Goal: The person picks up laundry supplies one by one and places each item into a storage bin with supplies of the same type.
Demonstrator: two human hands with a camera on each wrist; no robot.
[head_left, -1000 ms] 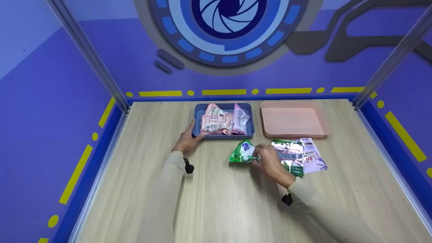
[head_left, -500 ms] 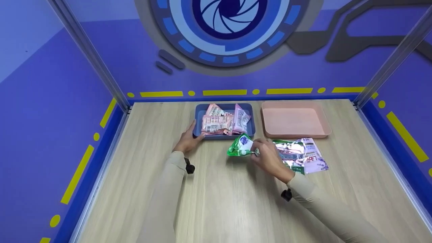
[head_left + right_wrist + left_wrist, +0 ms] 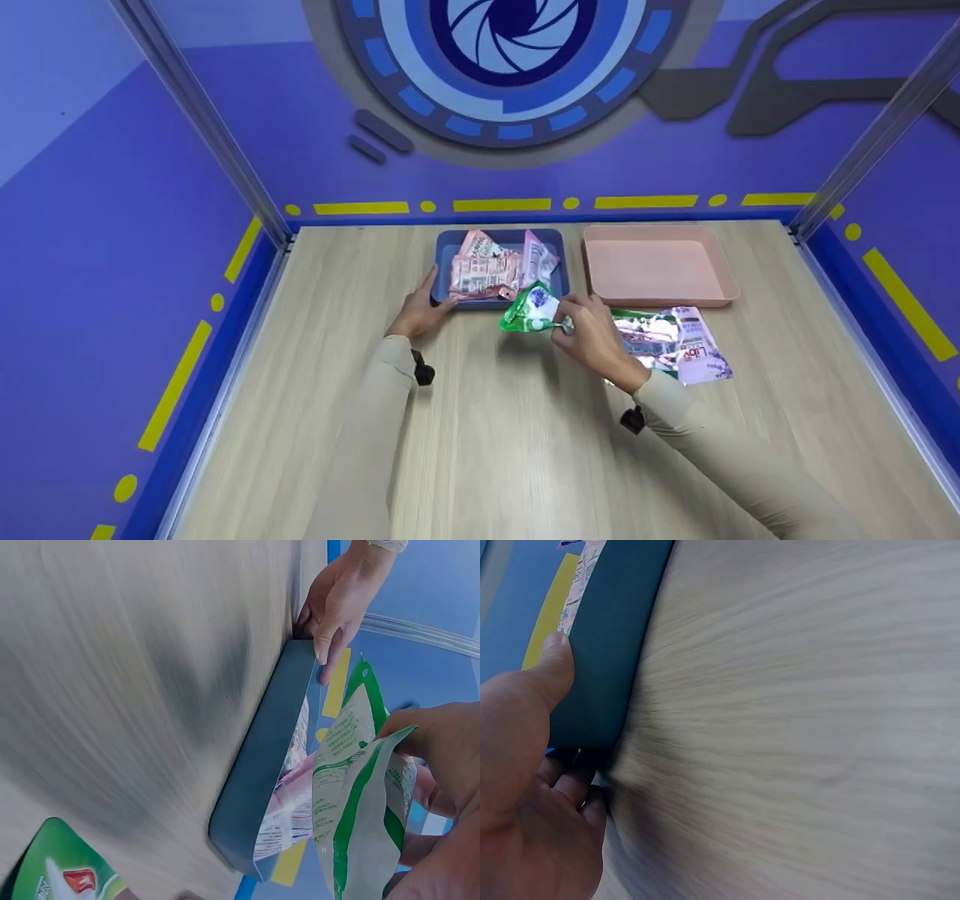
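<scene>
With thumb and fingers, my left hand point(image 3: 421, 312) holds the near left corner of a blue tray point(image 3: 474, 305). The thumb lies at the rim in the left wrist view, and the fingers go round the corner point(image 3: 592, 709). Several pink packets point(image 3: 484, 275) lie inside the tray. My right hand point(image 3: 594, 339) pinches a green-and-white packet point(image 3: 529, 309) by its right end. The packet hangs above the table, its far edge overlapping the tray's near right corner in the head view. Printed text shows on its side in the right wrist view.
To the right of the blue tray stands a pink tray point(image 3: 656, 266) with nothing in it. In front of it lie a shiny green packet point(image 3: 649, 336) and a lilac packet point(image 3: 705, 349). Blue-purple walls point(image 3: 375, 176) bound the table point(image 3: 510, 450) at the back and sides.
The right hand has lifted the green-and-white packet and carried it away from me and slightly left, up to the blue tray's near edge. The left hand stays on the tray's corner.
</scene>
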